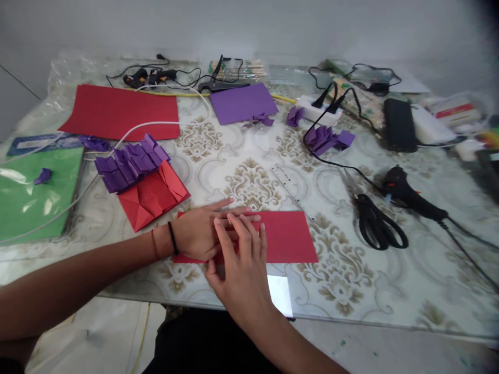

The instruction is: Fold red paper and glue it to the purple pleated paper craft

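A long strip of red paper [290, 236] lies flat on the patterned table near the front edge. Across its left half rests my left hand [198, 231], fingers stretched out to the right. My right hand [244, 249] lies partly over the left one, its fingers extended and touching the paper and the left fingers. Between them the hands hide the middle of the strip. Just behind my left wrist sits a folded red paper piece [154, 195] with a row of folded purple paper [132, 163] along its back edge.
Black scissors [380, 223] and a black glue gun [413, 195] lie at the right, with a clear ruler [290, 189] nearer the middle. Red sheets [125, 111], a purple sheet [244, 103] and a green pack [39, 192] lie behind and left. Cables run to a power strip [319, 110].
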Motion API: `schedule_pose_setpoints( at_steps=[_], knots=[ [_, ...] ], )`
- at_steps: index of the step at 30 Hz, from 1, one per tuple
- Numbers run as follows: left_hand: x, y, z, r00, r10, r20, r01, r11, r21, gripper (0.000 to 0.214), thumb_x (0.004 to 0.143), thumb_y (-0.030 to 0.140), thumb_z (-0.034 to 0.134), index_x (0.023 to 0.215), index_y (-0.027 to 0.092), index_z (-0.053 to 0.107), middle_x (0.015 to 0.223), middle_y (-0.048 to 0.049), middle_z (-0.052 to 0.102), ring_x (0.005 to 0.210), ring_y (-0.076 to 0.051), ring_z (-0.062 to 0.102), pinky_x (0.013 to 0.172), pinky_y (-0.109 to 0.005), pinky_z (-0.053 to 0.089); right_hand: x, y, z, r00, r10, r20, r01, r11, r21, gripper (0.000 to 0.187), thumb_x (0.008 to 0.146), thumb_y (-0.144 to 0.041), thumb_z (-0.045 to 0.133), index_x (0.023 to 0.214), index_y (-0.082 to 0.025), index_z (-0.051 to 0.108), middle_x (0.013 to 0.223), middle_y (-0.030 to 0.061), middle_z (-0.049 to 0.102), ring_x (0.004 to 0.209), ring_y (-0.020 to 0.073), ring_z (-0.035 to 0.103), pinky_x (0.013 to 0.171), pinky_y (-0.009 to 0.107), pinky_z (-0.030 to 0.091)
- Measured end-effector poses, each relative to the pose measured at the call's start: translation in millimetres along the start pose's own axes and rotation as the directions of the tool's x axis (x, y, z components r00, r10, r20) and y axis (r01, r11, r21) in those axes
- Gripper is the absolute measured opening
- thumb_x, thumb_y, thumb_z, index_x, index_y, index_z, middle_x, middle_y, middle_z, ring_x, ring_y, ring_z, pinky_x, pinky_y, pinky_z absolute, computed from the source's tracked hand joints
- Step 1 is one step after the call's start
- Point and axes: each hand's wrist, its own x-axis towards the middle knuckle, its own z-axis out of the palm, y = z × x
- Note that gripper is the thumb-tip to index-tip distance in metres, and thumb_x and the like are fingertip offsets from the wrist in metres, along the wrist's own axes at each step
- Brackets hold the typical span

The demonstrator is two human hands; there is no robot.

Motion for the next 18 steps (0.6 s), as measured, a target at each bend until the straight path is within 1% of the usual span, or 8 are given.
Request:
schedule_pose_setpoints(
  at_steps=[3, 5, 7, 10, 12, 15, 16, 18],
  knots=[
    [-1, 4, -5.1, 0.999, -0.019, 0.032, 0.019, 1.000, 0.011, 0.052, 0.107, 0.038, 0.052, 0.158, 0.026, 0.050, 0.174, -0.0022, 0.036, 0.166, -0.025, 0.021, 0.138, -0.048, 0.010, 3, -8, 2, 1.000, -0.015, 0.023, 0.015, 1.000, 0.008, 0.077, 0.085, -0.016, 0.061, 0.160, -0.017, 0.042, 0.163, 0.0175, 0.040, 0.157, 0.0379, 0.031, 0.129, 0.069, 0.022],
    [-1, 8, -11.2, 0.998, -0.050, 0.046, 0.049, 0.998, 0.030, 0.050, 0.107, 0.032, 0.052, 0.156, 0.028, 0.051, 0.174, 0.0010, 0.036, 0.166, -0.023, 0.021, 0.138, -0.045, 0.009, 5, -14, 3, 0.999, -0.024, 0.035, 0.023, 1.000, 0.013, 0.077, 0.085, -0.016, 0.060, 0.160, -0.018, 0.042, 0.164, 0.0175, 0.040, 0.158, 0.0380, 0.030, 0.129, 0.069, 0.023],
    [-1, 13, -16.6, 0.996, -0.075, 0.046, 0.073, 0.996, 0.047, 0.052, 0.104, 0.027, 0.055, 0.156, 0.028, 0.051, 0.174, 0.0029, 0.036, 0.166, -0.021, 0.020, 0.137, -0.043, 0.006, 7, -19, 6, 0.998, -0.037, 0.044, 0.036, 0.999, 0.020, 0.077, 0.086, -0.016, 0.060, 0.160, -0.018, 0.041, 0.164, 0.0175, 0.041, 0.159, 0.0381, 0.029, 0.129, 0.069, 0.022],
    [-3, 16, -20.1, 0.997, -0.078, 0.029, 0.076, 0.996, 0.040, 0.056, 0.102, 0.029, 0.061, 0.157, 0.026, 0.050, 0.173, 0.0010, 0.037, 0.165, -0.021, 0.024, 0.136, -0.041, 0.002, 11, -26, 10, 0.997, -0.060, 0.044, 0.059, 0.998, 0.027, 0.076, 0.086, -0.015, 0.060, 0.160, -0.019, 0.042, 0.164, 0.0165, 0.042, 0.159, 0.0374, 0.029, 0.130, 0.067, 0.020],
    [-5, 15, -19.0, 0.998, -0.060, 0.005, 0.060, 0.998, 0.021, 0.055, 0.104, 0.028, 0.057, 0.158, 0.024, 0.050, 0.172, -0.0004, 0.039, 0.164, -0.021, 0.026, 0.136, -0.041, 0.002, 13, -30, 13, 0.996, -0.078, 0.044, 0.077, 0.997, 0.025, 0.075, 0.087, -0.015, 0.060, 0.160, -0.018, 0.042, 0.164, 0.0164, 0.043, 0.159, 0.0369, 0.028, 0.130, 0.066, 0.018],
    [-5, 12, -12.3, 0.997, -0.045, -0.057, 0.045, 0.999, -0.009, 0.048, 0.108, 0.022, 0.044, 0.155, 0.024, 0.054, 0.169, 0.0014, 0.044, 0.163, -0.018, 0.027, 0.135, -0.040, 0.008, 16, -37, 17, 0.994, -0.096, 0.047, 0.095, 0.995, 0.020, 0.076, 0.087, -0.017, 0.060, 0.160, -0.017, 0.041, 0.164, 0.0164, 0.044, 0.159, 0.0359, 0.028, 0.131, 0.065, 0.016],
    [-4, 10, -8.8, 0.995, -0.052, -0.079, 0.051, 0.999, -0.017, 0.045, 0.109, 0.023, 0.044, 0.152, 0.026, 0.057, 0.167, 0.0035, 0.047, 0.162, -0.017, 0.030, 0.135, -0.038, 0.012, 17, -39, 19, 0.994, -0.097, 0.045, 0.096, 0.995, 0.021, 0.075, 0.087, -0.018, 0.061, 0.160, -0.016, 0.041, 0.163, 0.0161, 0.045, 0.159, 0.0355, 0.028, 0.132, 0.064, 0.015],
    [0, 5, -0.6, 0.981, -0.126, -0.147, 0.121, 0.992, -0.041, 0.036, 0.107, 0.033, 0.056, 0.142, 0.033, 0.066, 0.160, 0.0071, 0.056, 0.156, -0.016, 0.043, 0.132, -0.034, 0.024, 19, -43, 22, 0.994, -0.098, 0.038, 0.097, 0.995, 0.030, 0.075, 0.087, -0.019, 0.062, 0.159, -0.016, 0.042, 0.162, 0.0154, 0.047, 0.159, 0.0349, 0.028, 0.133, 0.062, 0.014]
  ],
)
